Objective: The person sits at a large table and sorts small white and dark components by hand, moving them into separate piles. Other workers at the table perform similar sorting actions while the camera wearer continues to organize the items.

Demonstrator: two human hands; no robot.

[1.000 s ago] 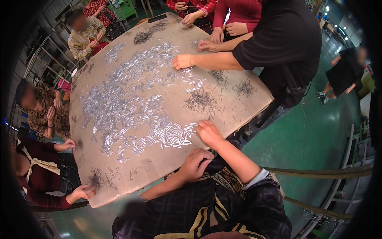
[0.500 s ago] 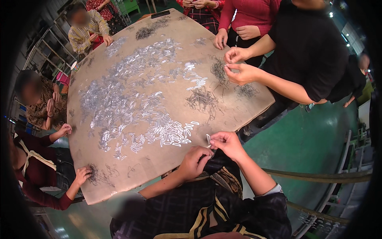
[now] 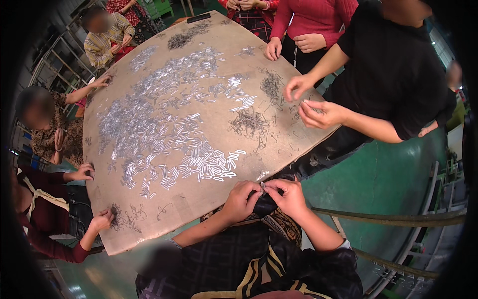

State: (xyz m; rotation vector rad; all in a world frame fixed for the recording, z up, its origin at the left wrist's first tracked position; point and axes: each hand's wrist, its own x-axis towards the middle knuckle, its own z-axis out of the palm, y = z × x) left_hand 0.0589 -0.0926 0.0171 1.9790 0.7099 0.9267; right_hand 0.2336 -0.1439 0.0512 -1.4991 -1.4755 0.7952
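My left hand [image 3: 243,200] and my right hand [image 3: 289,196] meet just off the table's near edge. Both are closed in a pinch, thumbs and fingertips almost touching. Between them sits a small pale metal piece [image 3: 262,187], mostly covered by the fingers; its exact shape is hard to make out. The nearest heap on the brown table is of shiny silvery oblong metal pieces [image 3: 211,166], a little beyond my left hand. Farther off to the right lies a tangle of thin dark wire hooks [image 3: 249,122].
The big brown-topped table [image 3: 174,209] spreads ahead of me. Co-workers stand around it; the closest, in a black shirt [image 3: 393,74], works at the right. More dark wire bits [image 3: 124,219] lie at the left corner. A dark flat object [image 3: 199,18] rests at the far edge.
My right hand has come down and in against my left, bringing the pale piece between both sets of fingertips. The black-shirted co-worker's hands have moved apart. A co-worker at left now reaches onto the table.
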